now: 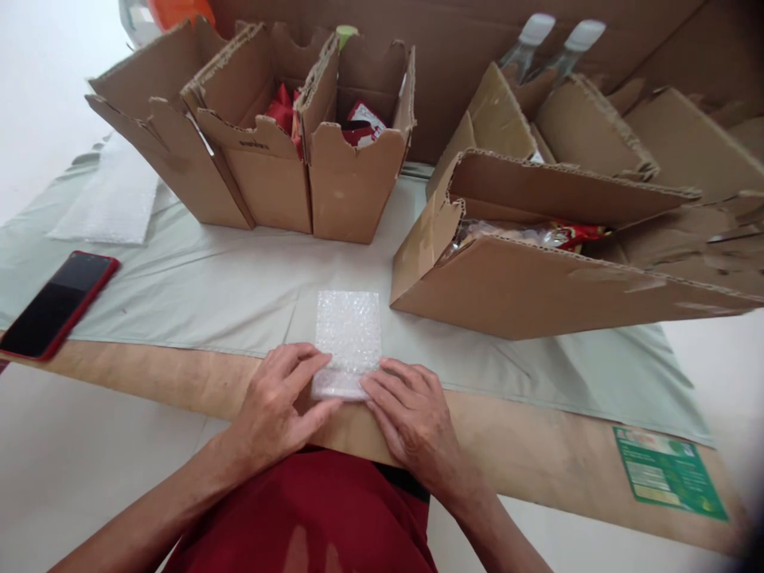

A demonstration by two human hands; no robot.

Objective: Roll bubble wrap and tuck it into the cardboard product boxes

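Observation:
A strip of bubble wrap [349,326] lies at the table's front edge, its near end folded or rolled over into a thicker band. My left hand [283,398] holds the left end of that band, fingertips on top and thumb along the near edge. On the right end, the fingers of my right hand [411,406] rest together over the fold, with the thumb at the near side. Whether anything is wrapped inside the band, I cannot tell.
Cardboard bins [352,191] holding red packets stand at the back left. A long cardboard box [537,294] with packets angles across the right, bottles [531,40] behind. A phone [56,306] and more bubble wrap [111,199] lie left; a green card [668,469] lies right.

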